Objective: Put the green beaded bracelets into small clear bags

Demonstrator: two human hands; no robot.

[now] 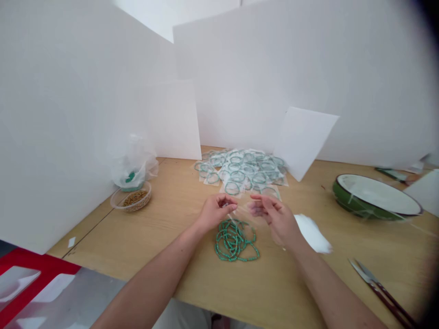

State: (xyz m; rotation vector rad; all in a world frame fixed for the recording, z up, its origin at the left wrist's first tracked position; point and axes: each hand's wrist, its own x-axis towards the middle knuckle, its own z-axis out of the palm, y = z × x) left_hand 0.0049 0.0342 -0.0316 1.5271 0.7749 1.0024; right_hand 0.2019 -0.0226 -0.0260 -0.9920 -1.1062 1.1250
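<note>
My left hand [219,211] pinches what looks like a small clear plastic bag [243,211], faint and see-through above the bracelets. To the right of the bag is my right hand [276,218], its fingers stretched toward the left and partly blurred; I see no firm grip there. Just below both hands lies a loose heap of green beaded bracelets [233,246] with a few brownish beads. Beyond the hands spreads a pile of clear bags [236,171], many with a green bracelet inside. A white stack of what look like empty bags [313,234] rests beside my right wrist.
Scissors [379,288] with dark red handles lie at the right front. A green enamel basin [363,208] stands behind them. At left are a clear bowl of golden-brown beads [132,201] and a plastic bag [133,164] with green contents. White panels [305,137] enclose the table's back.
</note>
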